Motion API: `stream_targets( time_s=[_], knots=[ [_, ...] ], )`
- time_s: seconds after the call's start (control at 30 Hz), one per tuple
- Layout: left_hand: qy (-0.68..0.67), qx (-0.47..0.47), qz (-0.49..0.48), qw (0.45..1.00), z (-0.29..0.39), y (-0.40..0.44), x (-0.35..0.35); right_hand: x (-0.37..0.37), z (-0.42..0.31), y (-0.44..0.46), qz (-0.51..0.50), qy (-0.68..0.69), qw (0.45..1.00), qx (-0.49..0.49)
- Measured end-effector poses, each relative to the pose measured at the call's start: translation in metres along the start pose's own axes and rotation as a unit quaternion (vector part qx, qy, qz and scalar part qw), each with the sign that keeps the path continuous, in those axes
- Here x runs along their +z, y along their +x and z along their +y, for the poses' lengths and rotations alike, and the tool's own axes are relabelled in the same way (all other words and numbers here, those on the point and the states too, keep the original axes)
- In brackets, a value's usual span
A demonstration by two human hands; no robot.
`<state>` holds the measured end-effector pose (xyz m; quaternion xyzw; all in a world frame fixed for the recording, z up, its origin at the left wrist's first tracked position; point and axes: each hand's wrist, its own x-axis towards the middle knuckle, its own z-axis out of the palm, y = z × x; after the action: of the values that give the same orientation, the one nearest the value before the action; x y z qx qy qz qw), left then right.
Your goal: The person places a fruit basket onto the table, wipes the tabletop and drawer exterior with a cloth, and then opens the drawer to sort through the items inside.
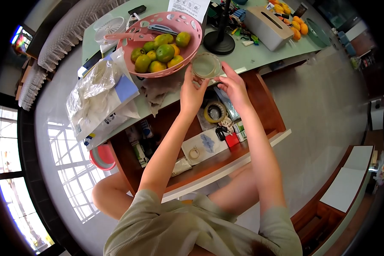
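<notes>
My left hand [192,93] and my right hand [234,86] are raised at the table's near edge, above the open drawer. Between them they hold a small clear round cup [206,66], seen from above. The left fingers grip its near left side, and the right fingers close on its right side. Just left of the cup stands a pink perforated basket [130,40] filled with green and orange citrus fruits [165,53]. A knife-like tool with a grey handle [162,29] lies across the basket's far side.
The pulled-out wooden drawer [269,102] holds a tape roll [215,112], a white box [205,144] and small items. Plastic bags [98,94] hang over the table's left edge. A black stand base [219,42] and a tissue box [269,27] stand behind.
</notes>
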<state>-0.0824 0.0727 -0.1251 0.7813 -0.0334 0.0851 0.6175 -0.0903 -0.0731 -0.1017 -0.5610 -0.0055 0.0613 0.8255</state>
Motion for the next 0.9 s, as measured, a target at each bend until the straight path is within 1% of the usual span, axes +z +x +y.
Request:
stream_targets(
  time_s=[0.1, 0.2, 0.27, 0.3, 0.37, 0.47, 0.5, 0.6, 0.63, 0.67, 0.73, 0.8, 0.9],
  knots=[
    [0.046, -0.025, -0.003, 0.999, -0.001, 0.003, -0.002, -0.002, 0.004, 0.007, -0.017, 0.026, 0.999, 0.006],
    [0.023, -0.029, 0.022, 0.999, -0.007, 0.004, 0.000, 0.000, 0.009, 0.010, -0.023, 0.018, 0.999, 0.012],
    [-0.015, -0.058, 0.041, 0.997, -0.007, 0.002, 0.002, -0.001, 0.010, 0.008, -0.028, -0.002, 0.999, 0.021],
    [-0.034, -0.071, 0.049, 0.996, -0.007, 0.001, 0.002, -0.001, 0.010, 0.007, -0.026, 0.012, 0.999, 0.017],
    [-0.037, -0.052, 0.060, 0.996, -0.008, -0.004, 0.003, -0.002, 0.010, 0.007, -0.021, 0.039, 0.999, 0.010],
    [-0.064, -0.041, 0.062, 0.995, 0.004, -0.017, -0.003, -0.004, 0.006, 0.003, -0.002, 0.018, 1.000, -0.014],
    [-0.076, -0.039, 0.061, 0.994, 0.009, -0.022, -0.005, -0.005, 0.006, 0.002, 0.019, 0.027, 0.999, -0.015],
    [-0.044, -0.061, -0.007, 0.997, -0.011, -0.040, -0.019, -0.006, 0.004, -0.006, 0.066, -0.046, 0.996, -0.046],
    [-0.068, -0.085, 0.030, 0.994, -0.012, -0.053, -0.019, -0.009, 0.007, -0.008, 0.067, -0.081, 0.993, -0.061],
    [-0.057, -0.100, 0.018, 0.993, -0.017, -0.064, -0.022, -0.010, 0.009, -0.013, 0.058, -0.097, 0.990, -0.079],
    [-0.031, -0.116, 0.004, 0.993, -0.033, -0.085, -0.031, -0.018, 0.016, -0.023, 0.012, -0.151, 0.987, -0.050],
    [-0.067, -0.171, 0.005, 0.983, -0.048, -0.106, -0.038, -0.019, 0.022, -0.035, -0.070, -0.175, 0.981, -0.049],
    [-0.100, -0.223, 0.003, 0.970, -0.076, -0.136, -0.043, -0.017, 0.042, -0.053, -0.117, -0.300, 0.947, -0.014]
  ],
)
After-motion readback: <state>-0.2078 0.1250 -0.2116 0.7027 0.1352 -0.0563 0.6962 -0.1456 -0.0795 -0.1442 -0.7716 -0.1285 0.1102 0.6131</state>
